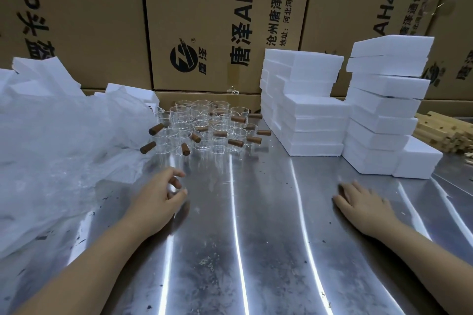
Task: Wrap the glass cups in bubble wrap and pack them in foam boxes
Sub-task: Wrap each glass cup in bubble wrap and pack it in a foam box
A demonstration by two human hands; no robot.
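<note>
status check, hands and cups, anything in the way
Left hand fingers curled, nothing visibly held, short of the glass cups. Right hand flat on the table, empty. Cups unwrapped; path clear.

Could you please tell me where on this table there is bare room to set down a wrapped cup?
Bare shiny metal table lies between the left hand and right hand, up to the clear glass cups with brown wooden handles. Crowded: crumpled bubble wrap on the left, stacked white foam boxes on the right.

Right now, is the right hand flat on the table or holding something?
Flat and empty: the right hand lies palm down on the metal table, fingers spread, nothing under it.
</note>
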